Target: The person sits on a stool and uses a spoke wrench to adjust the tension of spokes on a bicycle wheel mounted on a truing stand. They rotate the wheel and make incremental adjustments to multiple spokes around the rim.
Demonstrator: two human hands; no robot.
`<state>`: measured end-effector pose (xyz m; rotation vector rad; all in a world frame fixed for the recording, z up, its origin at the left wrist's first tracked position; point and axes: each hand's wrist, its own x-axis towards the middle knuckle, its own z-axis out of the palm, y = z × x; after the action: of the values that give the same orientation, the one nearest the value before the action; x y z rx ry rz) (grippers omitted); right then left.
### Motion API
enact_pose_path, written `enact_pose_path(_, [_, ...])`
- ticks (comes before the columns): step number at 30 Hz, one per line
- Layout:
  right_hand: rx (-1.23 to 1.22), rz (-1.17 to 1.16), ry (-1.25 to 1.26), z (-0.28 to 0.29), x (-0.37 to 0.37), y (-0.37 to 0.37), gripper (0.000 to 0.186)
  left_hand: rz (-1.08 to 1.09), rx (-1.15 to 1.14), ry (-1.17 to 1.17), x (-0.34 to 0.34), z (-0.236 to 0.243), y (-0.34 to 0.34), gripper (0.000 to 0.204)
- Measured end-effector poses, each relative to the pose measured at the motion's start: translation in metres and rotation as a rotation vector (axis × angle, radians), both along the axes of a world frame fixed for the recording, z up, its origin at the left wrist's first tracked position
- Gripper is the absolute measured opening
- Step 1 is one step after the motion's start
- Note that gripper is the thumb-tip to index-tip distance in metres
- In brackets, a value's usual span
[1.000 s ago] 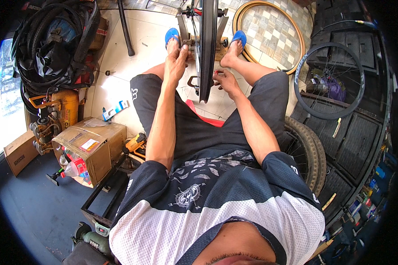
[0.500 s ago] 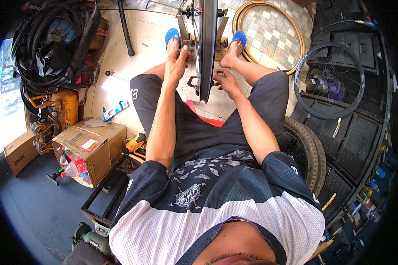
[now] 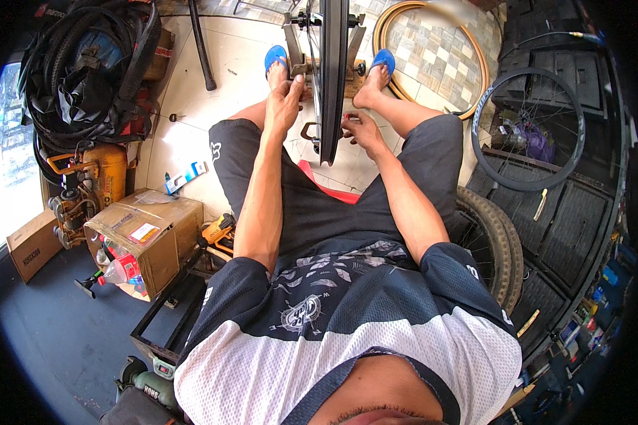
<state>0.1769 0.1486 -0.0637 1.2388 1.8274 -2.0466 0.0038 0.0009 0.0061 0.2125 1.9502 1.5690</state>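
A bicycle wheel (image 3: 332, 85) without a tyre stands edge-on between my legs, held in a metal wheel-truing stand (image 3: 356, 42) on a wooden base. On the wheel's left side is my left hand (image 3: 283, 105), beside the stand's lower bracket. Its thumb points away from me, apart from the fingers, which are partly hidden. My right hand (image 3: 365, 133) is at the right of the rim's near end, with fingers curled and their tips close to the rim. A small reddish bit shows at those fingertips, too small to name. A dark C-shaped part (image 3: 308, 131) of the stand sits left of the rim.
Tan tyres (image 3: 486, 74) lie on the tiles at the far right, near a bare wheel (image 3: 581, 134) on dark panels. Knobby tyres (image 3: 512, 273) rest by my right side. To the left are a cardboard box (image 3: 145, 230), a yellow tank (image 3: 110, 170) and piled black tyres (image 3: 42, 92).
My left thumb has shifted slightly, and my right fingers have moved a little beside the rim. A blurred pale shape has appeared at the far right, over the tan tyres. The wheel's position looks the same.
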Motion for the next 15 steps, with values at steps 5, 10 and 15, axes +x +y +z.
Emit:
enact_pose_path(5, [-0.007,0.019,-0.018,0.0056,-0.0007,-0.0007,0.04,0.004,-0.02,0.012,0.0025,0.0053,-0.0002,0.053])
enact_pose_path(10, [-0.014,0.022,-0.017,0.0048,0.0002,0.0,0.04,-0.011,-0.032,0.046,0.0018,0.0021,-0.0011,0.053])
enact_pose_path(15, [-0.023,0.023,-0.003,0.0041,0.0007,0.0,0.041,-0.011,-0.036,0.026,0.0027,-0.0002,-0.0021,0.053])
